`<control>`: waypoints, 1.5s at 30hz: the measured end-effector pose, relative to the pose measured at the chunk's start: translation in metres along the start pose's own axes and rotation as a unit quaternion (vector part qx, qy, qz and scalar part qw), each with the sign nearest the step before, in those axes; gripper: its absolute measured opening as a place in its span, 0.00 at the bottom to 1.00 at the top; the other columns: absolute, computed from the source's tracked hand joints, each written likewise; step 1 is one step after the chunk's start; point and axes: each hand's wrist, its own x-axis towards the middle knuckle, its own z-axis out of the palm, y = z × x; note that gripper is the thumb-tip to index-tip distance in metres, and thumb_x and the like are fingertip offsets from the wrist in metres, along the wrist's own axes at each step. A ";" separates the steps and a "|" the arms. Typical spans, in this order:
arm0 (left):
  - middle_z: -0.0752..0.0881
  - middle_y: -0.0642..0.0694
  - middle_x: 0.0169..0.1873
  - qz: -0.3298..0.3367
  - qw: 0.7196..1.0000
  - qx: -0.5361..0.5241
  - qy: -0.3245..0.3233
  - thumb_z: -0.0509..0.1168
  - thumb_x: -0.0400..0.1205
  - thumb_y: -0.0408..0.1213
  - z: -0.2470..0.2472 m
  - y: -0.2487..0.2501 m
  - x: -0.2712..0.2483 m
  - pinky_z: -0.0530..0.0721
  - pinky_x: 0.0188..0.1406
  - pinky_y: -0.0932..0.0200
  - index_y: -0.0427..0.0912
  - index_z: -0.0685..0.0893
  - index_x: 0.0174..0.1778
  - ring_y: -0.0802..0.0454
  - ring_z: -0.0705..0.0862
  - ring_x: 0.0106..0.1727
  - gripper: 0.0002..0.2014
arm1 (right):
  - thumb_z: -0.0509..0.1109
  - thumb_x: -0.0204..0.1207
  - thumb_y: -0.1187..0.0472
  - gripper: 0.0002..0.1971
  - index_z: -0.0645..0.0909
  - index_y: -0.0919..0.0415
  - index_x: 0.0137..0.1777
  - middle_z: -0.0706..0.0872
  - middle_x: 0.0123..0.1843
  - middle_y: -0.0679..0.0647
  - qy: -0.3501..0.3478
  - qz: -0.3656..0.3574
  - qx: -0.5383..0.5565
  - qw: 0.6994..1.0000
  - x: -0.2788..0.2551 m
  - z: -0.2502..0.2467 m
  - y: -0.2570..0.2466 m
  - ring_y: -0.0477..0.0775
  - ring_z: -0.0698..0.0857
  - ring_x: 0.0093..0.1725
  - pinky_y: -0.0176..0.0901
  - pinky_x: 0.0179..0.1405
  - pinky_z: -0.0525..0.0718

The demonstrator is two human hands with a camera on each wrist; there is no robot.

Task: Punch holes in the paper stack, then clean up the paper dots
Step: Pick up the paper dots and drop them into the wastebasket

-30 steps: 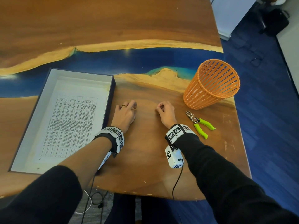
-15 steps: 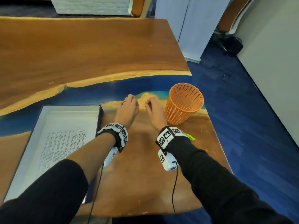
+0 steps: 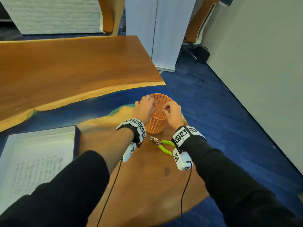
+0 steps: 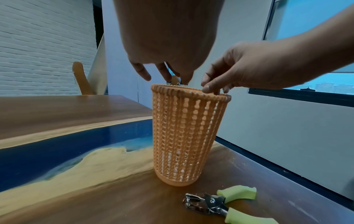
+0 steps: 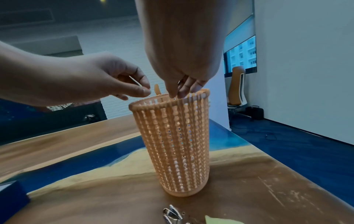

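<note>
- The left hand (image 3: 144, 108) and the right hand (image 3: 173, 113) are now both above the mouth of the orange basket (image 3: 156, 126); one second ago they lay flat on the desk (image 3: 147, 177), on the near side of the basket and to its left.
- The grip of the left hand: the fingers point down over the basket's left rim, loosely spread, and nothing is seen between them.
- The grip of the right hand: the fingertips (image 4: 207, 89) are drawn together just above the basket's right rim, as in a pinch. The paper dots are too small to see, so one cannot tell if any is still held.
- Probably the hands brought the collected dots over the basket and are dropping them in.
- The hole punch (image 3: 161, 144) with green handles lies on the desk just in front of the basket, touched by no hand.
- The paper stack (image 3: 37, 163) lies inside the open box (image 3: 77, 145), well to the left of the basket. If it has holes cannot be seen.
- The desk in front of the basket shows no white dots, so the cleaning seems nearly finished.
</note>
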 end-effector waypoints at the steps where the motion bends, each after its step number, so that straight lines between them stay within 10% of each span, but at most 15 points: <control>1: 0.78 0.48 0.58 0.002 1.000 -0.002 -0.005 0.62 0.84 0.35 0.001 0.001 0.000 0.70 0.57 0.51 0.45 0.79 0.54 0.49 0.76 0.60 0.05 | 0.69 0.70 0.76 0.07 0.81 0.64 0.40 0.80 0.42 0.54 -0.001 0.004 0.003 1.000 0.000 -0.002 0.002 0.47 0.76 0.37 0.38 0.41 0.74; 8: 0.79 0.49 0.60 -0.003 1.000 -0.010 -0.014 0.61 0.83 0.30 0.002 0.004 -0.001 0.69 0.59 0.52 0.46 0.81 0.54 0.50 0.75 0.62 0.08 | 0.68 0.71 0.76 0.08 0.82 0.64 0.42 0.84 0.42 0.55 -0.013 0.010 0.001 1.000 0.000 -0.003 0.008 0.37 0.74 0.33 0.22 0.34 0.69; 23: 0.80 0.49 0.55 -0.106 0.993 0.022 0.055 0.58 0.86 0.45 0.003 -0.058 -0.071 0.72 0.53 0.52 0.44 0.80 0.56 0.48 0.79 0.57 0.11 | 0.65 0.78 0.62 0.08 0.77 0.62 0.39 0.77 0.38 0.53 -0.024 -0.147 0.021 0.989 -0.023 0.049 -0.056 0.51 0.75 0.37 0.45 0.39 0.72; 33: 0.66 0.40 0.72 -0.366 0.926 0.023 -0.090 0.65 0.82 0.47 0.022 -0.148 -0.215 0.76 0.66 0.48 0.35 0.66 0.75 0.42 0.71 0.71 0.30 | 0.68 0.76 0.66 0.06 0.83 0.70 0.44 0.82 0.47 0.64 -0.289 -0.085 -0.006 0.954 -0.087 0.188 -0.062 0.59 0.79 0.46 0.38 0.44 0.68; 39: 0.55 0.42 0.80 -0.403 0.902 0.014 -0.155 0.72 0.76 0.49 0.038 -0.152 -0.236 0.68 0.73 0.50 0.32 0.52 0.82 0.43 0.59 0.80 0.47 | 0.73 0.71 0.69 0.05 0.86 0.72 0.44 0.84 0.43 0.67 -0.308 -0.073 0.016 0.948 -0.107 0.233 -0.068 0.59 0.77 0.41 0.52 0.48 0.77; 45: 0.54 0.41 0.81 -0.399 0.897 0.084 -0.173 0.72 0.76 0.48 0.041 -0.146 -0.232 0.67 0.73 0.53 0.31 0.51 0.82 0.44 0.58 0.80 0.47 | 0.75 0.69 0.69 0.03 0.88 0.68 0.42 0.85 0.42 0.64 -0.304 -0.082 0.022 0.949 -0.103 0.251 -0.069 0.50 0.75 0.38 0.37 0.40 0.70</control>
